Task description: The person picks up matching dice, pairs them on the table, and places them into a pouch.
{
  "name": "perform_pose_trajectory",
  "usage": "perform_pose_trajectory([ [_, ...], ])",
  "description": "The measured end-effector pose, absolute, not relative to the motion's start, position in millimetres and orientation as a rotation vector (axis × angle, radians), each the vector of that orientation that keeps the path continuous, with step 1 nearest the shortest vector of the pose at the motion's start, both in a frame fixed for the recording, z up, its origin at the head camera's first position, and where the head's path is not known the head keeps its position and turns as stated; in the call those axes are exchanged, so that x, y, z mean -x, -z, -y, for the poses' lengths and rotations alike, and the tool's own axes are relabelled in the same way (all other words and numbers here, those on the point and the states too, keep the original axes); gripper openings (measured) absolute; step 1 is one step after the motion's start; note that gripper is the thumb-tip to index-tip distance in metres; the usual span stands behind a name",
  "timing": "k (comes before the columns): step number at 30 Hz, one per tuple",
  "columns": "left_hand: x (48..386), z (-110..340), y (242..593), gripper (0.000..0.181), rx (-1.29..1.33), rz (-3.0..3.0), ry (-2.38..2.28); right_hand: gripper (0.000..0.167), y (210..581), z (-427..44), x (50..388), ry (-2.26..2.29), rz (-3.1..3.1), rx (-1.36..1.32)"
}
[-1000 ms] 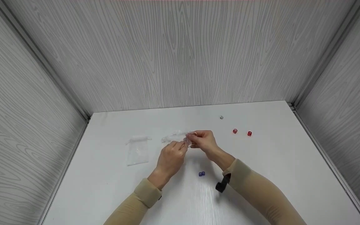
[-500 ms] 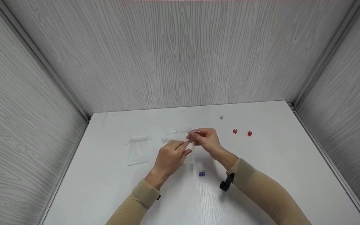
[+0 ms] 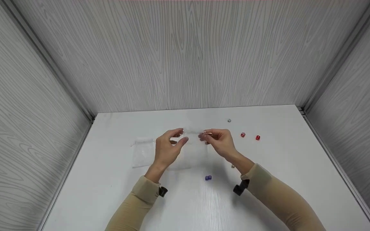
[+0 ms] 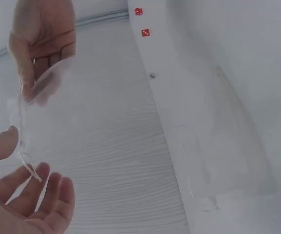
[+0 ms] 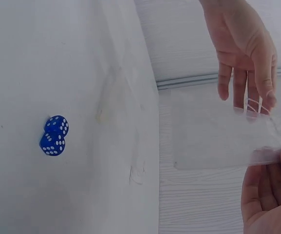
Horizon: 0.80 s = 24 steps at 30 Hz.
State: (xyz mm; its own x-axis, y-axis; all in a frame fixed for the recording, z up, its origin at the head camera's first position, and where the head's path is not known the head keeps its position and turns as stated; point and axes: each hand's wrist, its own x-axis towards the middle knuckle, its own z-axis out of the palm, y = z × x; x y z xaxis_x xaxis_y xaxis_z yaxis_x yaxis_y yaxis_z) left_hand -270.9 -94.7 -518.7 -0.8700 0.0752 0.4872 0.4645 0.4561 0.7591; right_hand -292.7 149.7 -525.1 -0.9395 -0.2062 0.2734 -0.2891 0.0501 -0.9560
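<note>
A clear, thin bag hangs between the two hands above the white table. My right hand pinches its upper right edge between thumb and fingers; the right wrist view shows the same bag hanging flat from that pinch. My left hand is beside the bag's upper left, thumb and fingers spread apart. Loops of the bag's string lie by the left hand's fingers, which are not curled round it. Another clear bag lies flat on the table to the left.
Two blue dice sit together at the front centre of the table. Two red dice lie at the right, with a small clear die behind them. A small yellowish die shows by the right wrist. Grey wood-grain panels surround the table.
My left hand has let go of the bag's top and moved left, its fingers spreading. My right hand has shifted slightly right with the bag, which now hangs more unfolded. The yellowish die has come into view.
</note>
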Motion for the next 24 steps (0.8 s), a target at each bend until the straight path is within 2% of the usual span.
perform_pose_trajectory([
  [4, 274.1, 94.5, 519.3, 0.023, 0.466, 2.330, 1.501, 0.023, 524.3, -154.0, 289.1, -2.060, 2.166, -0.606],
  [12, 272.4, 90.9, 518.9, 0.009, 0.571, 2.248, 1.560, 0.016, 518.5, -162.2, 281.0, -1.925, 2.114, -0.705],
  [24, 267.2, 84.3, 512.2, 0.007, 0.739, 2.143, 1.474, 0.013, 517.5, -171.2, 277.9, -1.816, 1.991, -0.834],
])
